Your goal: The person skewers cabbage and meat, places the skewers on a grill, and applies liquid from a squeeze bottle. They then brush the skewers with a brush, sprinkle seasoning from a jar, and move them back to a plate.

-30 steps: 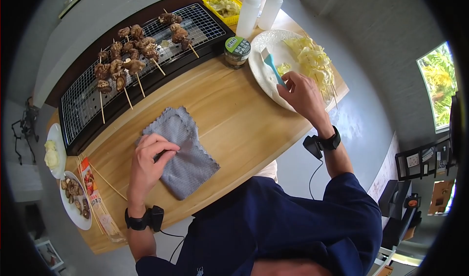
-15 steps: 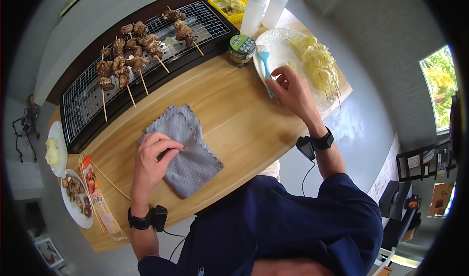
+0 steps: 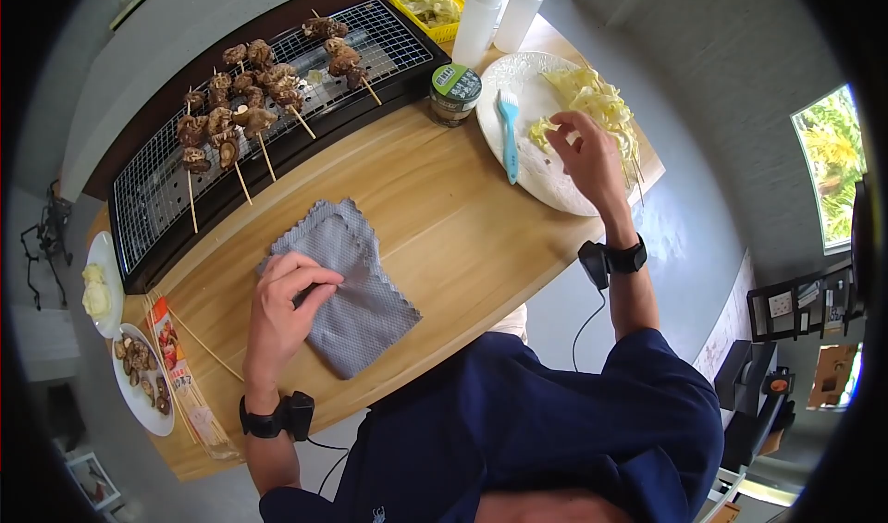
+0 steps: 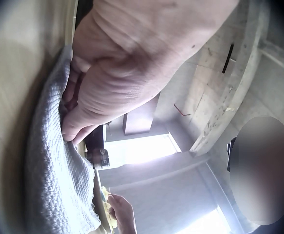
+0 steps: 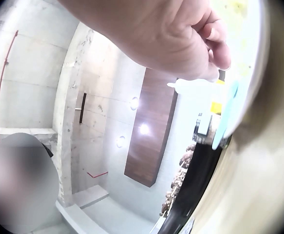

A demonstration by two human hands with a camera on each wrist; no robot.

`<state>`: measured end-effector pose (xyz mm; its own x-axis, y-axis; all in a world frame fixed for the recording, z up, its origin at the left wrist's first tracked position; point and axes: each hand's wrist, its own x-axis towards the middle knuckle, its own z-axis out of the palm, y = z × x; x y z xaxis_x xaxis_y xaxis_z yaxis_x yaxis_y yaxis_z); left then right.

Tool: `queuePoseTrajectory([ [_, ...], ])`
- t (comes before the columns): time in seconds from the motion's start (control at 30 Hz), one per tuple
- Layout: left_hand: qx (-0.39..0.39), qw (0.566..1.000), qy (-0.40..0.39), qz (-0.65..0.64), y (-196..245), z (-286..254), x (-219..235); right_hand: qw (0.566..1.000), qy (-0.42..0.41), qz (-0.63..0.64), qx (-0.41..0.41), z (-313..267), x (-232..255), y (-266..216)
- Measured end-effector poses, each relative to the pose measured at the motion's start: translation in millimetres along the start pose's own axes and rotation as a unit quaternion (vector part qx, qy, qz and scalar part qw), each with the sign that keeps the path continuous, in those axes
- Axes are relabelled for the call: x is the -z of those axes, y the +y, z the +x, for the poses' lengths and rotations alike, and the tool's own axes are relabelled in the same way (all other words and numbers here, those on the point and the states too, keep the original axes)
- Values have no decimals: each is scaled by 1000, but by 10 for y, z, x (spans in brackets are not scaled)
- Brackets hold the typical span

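Note:
A folded grey cloth point(image 3: 356, 329) with scalloped edges lies on the table. My left hand point(image 3: 289, 296) rests on it, fingers loosely bent and fingertips touching the fabric; the left wrist view also shows the cloth point(image 4: 59, 180) beneath them. Over the large white plate point(image 3: 507, 68), my right hand point(image 3: 594, 158) has its fingers bent and holds nothing visible. Its fingertips are right beside a small loose cabbage piece point(image 3: 539, 133). A light-blue brush point(image 3: 510, 144) lies at the plate's left side, apart from the hand. Skewered cabbage point(image 3: 592, 98) fills the plate's right side.
Mushroom skewers point(image 3: 250, 121) lie on the black grill point(image 3: 398, 79) at the back. A green-lidded jar point(image 3: 455, 96), two squeeze bottles point(image 3: 478, 24) and a yellow basket point(image 3: 451, 31) stand by the plate. At left are a mushroom plate point(image 3: 157, 421) and a skewer packet point(image 3: 176, 356).
My right hand has let go of the brush, which now lies on the plate's left side, and has moved right toward the cabbage. The left hand stays on the cloth.

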<state>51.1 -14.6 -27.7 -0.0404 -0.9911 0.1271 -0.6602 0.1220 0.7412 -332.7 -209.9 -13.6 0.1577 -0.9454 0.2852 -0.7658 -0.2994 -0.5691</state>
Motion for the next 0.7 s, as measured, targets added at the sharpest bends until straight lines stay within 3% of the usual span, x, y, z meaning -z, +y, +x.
queuePoseTrajectory([
  [0.2,3,1000,2,-3,2,3,11,999,-29,-31,19,23,82,94],
  [0.27,25,1000,16,-1,-45,-8,6,999,-34,25,-8,16,43,97],
  [0.3,-13,1000,22,-7,-76,-3,-13,1000,-20,11,8,17,16,92],
  [0.33,-50,998,28,-7,-109,-18,-5,1000,-7,3,25,12,-1,61],
  [0.53,-25,998,31,55,-109,-81,194,992,-37,114,32,-196,-31,-439],
  [0.6,101,984,92,-115,-81,-90,317,989,-62,105,80,-261,-12,-579],
  [0.63,85,973,144,-160,-214,-85,380,987,-75,102,102,-287,-5,-607],
  [0.7,145,947,238,-160,-335,-93,625,983,-88,109,118,-329,-20,-639],
])
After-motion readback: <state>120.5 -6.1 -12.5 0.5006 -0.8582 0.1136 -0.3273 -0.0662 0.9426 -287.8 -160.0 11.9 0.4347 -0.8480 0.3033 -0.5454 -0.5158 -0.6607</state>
